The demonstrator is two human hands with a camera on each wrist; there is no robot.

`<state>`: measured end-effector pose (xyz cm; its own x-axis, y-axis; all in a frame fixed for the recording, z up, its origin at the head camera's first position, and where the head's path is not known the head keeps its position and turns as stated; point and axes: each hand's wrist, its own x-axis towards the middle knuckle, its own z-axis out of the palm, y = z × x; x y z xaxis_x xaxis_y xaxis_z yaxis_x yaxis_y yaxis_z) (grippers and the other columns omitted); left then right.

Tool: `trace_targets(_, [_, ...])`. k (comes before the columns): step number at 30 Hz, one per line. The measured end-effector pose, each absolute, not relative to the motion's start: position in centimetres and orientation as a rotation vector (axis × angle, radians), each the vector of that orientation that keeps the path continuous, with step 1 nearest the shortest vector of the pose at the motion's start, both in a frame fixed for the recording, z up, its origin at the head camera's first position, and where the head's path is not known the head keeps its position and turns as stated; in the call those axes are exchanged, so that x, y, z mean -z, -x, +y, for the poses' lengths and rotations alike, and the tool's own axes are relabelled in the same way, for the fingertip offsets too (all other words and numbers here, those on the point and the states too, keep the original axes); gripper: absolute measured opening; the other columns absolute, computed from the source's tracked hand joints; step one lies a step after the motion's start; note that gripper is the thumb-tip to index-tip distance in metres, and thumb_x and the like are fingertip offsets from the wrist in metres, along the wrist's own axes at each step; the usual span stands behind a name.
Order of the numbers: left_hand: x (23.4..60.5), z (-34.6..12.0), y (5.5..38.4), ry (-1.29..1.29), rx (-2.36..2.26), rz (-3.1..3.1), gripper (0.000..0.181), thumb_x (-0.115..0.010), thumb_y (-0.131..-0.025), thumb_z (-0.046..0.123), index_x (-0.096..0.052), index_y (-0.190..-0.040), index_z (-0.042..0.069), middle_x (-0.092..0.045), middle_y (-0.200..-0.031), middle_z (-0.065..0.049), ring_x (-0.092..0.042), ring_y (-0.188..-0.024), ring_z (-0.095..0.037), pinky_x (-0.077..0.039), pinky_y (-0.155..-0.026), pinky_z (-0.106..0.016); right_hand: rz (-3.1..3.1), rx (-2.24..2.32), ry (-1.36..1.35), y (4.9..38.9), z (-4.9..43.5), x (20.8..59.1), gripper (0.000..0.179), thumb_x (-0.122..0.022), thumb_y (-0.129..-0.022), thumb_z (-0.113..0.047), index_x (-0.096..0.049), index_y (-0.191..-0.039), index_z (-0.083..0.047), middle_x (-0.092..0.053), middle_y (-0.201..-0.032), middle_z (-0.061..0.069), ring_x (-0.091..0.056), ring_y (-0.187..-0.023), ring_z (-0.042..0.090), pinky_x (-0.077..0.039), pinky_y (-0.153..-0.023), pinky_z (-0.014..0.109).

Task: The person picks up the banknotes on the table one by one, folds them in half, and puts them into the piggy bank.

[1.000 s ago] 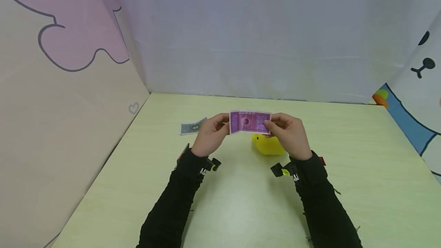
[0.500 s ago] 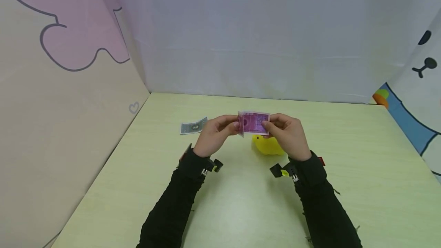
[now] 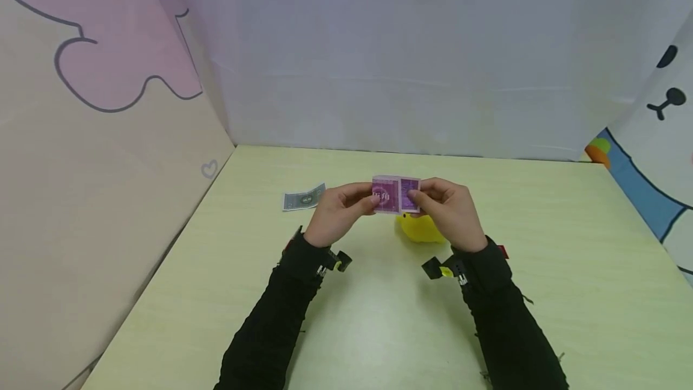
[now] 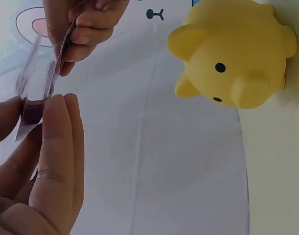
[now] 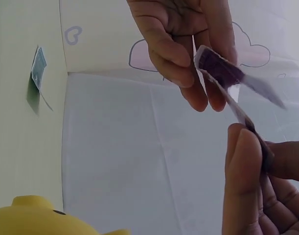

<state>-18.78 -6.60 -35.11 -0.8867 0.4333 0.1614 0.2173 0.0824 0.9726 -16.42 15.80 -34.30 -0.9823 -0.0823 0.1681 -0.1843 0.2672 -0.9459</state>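
A purple banknote (image 3: 386, 194) is held up above the table, its left part bent over toward the right part. My left hand (image 3: 342, 214) pinches the folded left end between thumb and fingers. At the other end, my right hand (image 3: 453, 212) grips the note with its thumb in front. In the right wrist view the banknote (image 5: 220, 68) makes a V, with one flap standing apart from the other. Just behind and below the right hand is a yellow piggy bank (image 3: 421, 230), whose ears and snout show in the left wrist view; the right hand partly covers it in the head view.
A grey-green banknote (image 3: 302, 200) lies on the pale table (image 3: 368, 318), left of the left hand, with its right end curled up. A white sheet (image 3: 400, 65) hangs along the back edge, and printed cartoon sheets flank both sides.
The banknote was spread nearly flat; its left end has been bent over toward the right. The left hand has moved slightly right. The right hand keeps its grip.
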Motion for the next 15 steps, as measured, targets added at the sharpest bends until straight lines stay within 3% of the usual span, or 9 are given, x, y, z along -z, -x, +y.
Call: trace_targets(15, [34.93,-6.41,18.67,-0.665,-1.880,2.133,0.031,-0.060,-0.098,0.012,-0.064,-0.126,-0.001,-0.068,-0.118,-0.020,-0.070,-0.100,-0.024,-0.058,-0.090,-0.039,-2.409,-1.899,-0.281,16.47,15.73,34.48,0.026,-0.063,-0.097,-0.013,-0.066,-0.108,0.010,-0.074,-0.092,0.009,-0.071,-0.074,0.020,-0.060,-0.070,0.024])
